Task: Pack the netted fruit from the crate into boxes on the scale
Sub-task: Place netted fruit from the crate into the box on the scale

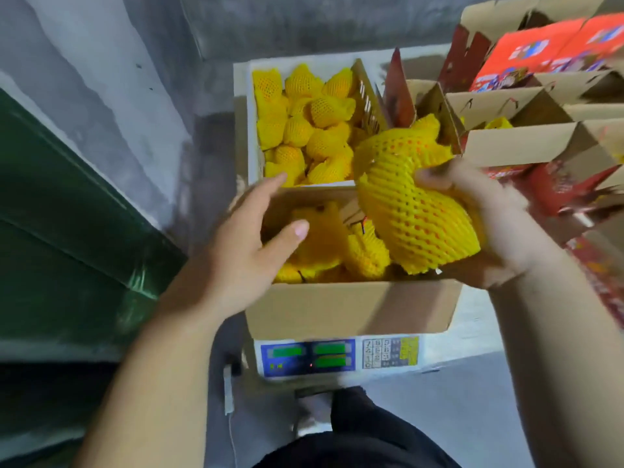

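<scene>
Fingers (pixel 435 179) round netted fruit (pixel 415 217) — grey floor (pixel 456 417)

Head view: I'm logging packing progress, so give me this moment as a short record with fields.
right hand: grips two yellow foam-netted fruits above the box
left hand: open, over the box's left edge
brown cardboard box: on the scale, holds several netted fruits
white digital scale: display lit, digits unreadable
white plastic crate: behind the box, still holds many netted fruits
</scene>
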The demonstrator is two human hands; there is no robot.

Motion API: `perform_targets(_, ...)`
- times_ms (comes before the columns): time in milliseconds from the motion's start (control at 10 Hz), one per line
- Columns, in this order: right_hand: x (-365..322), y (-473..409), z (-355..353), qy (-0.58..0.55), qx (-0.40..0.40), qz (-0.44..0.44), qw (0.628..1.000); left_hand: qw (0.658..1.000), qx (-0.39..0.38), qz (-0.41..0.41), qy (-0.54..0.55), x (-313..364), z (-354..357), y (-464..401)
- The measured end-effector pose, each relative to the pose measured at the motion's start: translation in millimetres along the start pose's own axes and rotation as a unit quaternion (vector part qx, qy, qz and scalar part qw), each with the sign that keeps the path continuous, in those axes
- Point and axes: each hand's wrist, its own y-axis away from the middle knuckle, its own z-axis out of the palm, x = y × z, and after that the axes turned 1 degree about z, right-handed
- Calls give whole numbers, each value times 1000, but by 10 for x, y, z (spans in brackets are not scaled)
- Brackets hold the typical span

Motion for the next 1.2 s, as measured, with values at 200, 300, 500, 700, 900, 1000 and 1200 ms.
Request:
perform_targets(200,343,556,587,-44,-186,-37,981,906,-47,-55,416,158,149,323)
perform_targets(300,397,624,846,-63,-216,-25,974,898,-19,-51,437,177,150,495)
perform_targets(500,638,765,840,-253,-266,-52,929,805,137,-146,558,-46,60,807)
perform_targets(700,895,782,889,-404,-236,-96,879,782,149,-138,590,-180,2,984)
perform_targets(900,1016,844,1037,-381,-172,-105,903,826,130,-120,535,-342,71,1182)
perform_targets(1000,1039,870,1076,-379,-148,-109,907,849,136,-117,498,-365,20,1257)
perform_targets(1200,1113,937,1056,-382,-139,-118,906,841,191,-139,487,-421,-46,1361)
